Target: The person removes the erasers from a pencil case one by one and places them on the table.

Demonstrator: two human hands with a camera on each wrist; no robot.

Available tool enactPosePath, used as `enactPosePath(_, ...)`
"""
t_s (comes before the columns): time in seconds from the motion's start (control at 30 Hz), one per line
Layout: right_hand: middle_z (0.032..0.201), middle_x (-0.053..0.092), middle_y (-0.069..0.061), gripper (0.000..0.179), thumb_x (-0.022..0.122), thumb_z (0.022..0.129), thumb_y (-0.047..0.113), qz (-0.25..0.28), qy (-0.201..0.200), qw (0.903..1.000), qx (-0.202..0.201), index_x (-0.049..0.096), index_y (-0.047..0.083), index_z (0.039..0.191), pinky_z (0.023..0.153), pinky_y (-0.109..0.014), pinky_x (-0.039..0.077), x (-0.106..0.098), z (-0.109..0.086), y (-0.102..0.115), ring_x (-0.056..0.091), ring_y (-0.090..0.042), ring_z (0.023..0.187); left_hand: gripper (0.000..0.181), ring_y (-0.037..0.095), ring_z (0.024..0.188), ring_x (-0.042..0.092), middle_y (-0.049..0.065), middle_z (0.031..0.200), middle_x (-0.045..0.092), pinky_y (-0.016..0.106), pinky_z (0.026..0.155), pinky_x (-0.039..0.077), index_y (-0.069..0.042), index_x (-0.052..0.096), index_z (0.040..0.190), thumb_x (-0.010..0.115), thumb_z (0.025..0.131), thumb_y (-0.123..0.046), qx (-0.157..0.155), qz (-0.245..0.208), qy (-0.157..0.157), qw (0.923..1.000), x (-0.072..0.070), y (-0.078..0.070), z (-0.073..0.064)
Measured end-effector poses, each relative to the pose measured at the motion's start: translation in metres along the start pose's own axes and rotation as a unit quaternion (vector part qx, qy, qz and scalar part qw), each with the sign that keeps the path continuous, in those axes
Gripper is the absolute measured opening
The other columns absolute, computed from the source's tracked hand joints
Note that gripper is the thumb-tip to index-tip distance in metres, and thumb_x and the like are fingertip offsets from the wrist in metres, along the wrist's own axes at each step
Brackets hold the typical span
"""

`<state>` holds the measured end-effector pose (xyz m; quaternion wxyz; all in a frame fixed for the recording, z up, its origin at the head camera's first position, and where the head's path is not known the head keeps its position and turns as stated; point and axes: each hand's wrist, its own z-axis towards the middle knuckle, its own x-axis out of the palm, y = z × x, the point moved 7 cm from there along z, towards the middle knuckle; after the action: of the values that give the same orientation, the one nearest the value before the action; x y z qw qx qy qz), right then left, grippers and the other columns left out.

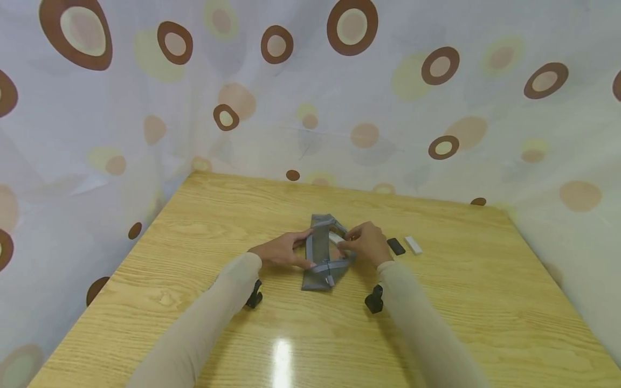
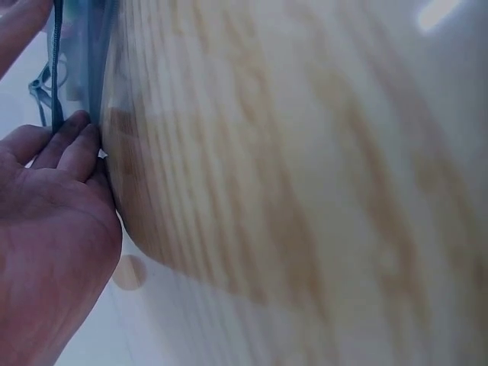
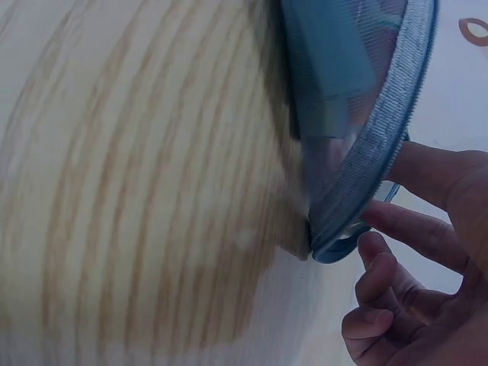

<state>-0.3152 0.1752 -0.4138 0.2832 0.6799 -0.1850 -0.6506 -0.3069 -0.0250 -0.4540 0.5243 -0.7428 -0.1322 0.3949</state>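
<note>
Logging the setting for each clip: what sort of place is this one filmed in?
Probably a makeshift recording booth, not a lived-in room: a glossy light wooden table is closed in on three sides by white curtains with brown and yellow circles, and both hands work a grey mesh zip pouch beside two small black and white blocks.

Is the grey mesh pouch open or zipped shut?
Open: the mesh pouch gapes at its mouth, held apart by the left hand and right hand.
</note>
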Motion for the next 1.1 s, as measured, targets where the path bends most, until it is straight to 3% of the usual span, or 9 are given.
enactPosePath(0.6, 0.104, 0.075, -0.018, 0.029, 0.083, 0.086, 0.026, 0.004, -0.003, 1.0, 0.0, 0.079, -0.001, 0.096, 0.085, -0.052, 0.058, 0.0065, -0.0004, -0.0057, 0.071, -0.038, 0.098, 0.102, 0.029, 0.154, 0.016, 0.013, 0.168, 0.012, 0.041, 0.125, 0.017, -0.007, 0.012, 0.163, 0.08, 0.089, -0.024, -0.009, 0.005, -0.002, 0.9999, -0.0013, -0.0022, -0.0025)
enactPosePath(1.1, 0.106, 0.075, -0.018, 0.033, 0.084, 0.085, 0.03, -0.001, 0.002, 0.9995, 0.032, 0.08, 0.0, 0.098, 0.086, -0.052, 0.058, 0.0067, 0.0022, -0.0098, 0.07, -0.038, 0.099, 0.101, 0.029, 0.154, 0.015, 0.013, 0.168, 0.014, 0.044, 0.125, 0.015, -0.01, 0.013, 0.163, 0.08, 0.089, -0.026, -0.011, 0.019, -0.004, 0.9997, -0.0011, -0.0021, -0.0028)
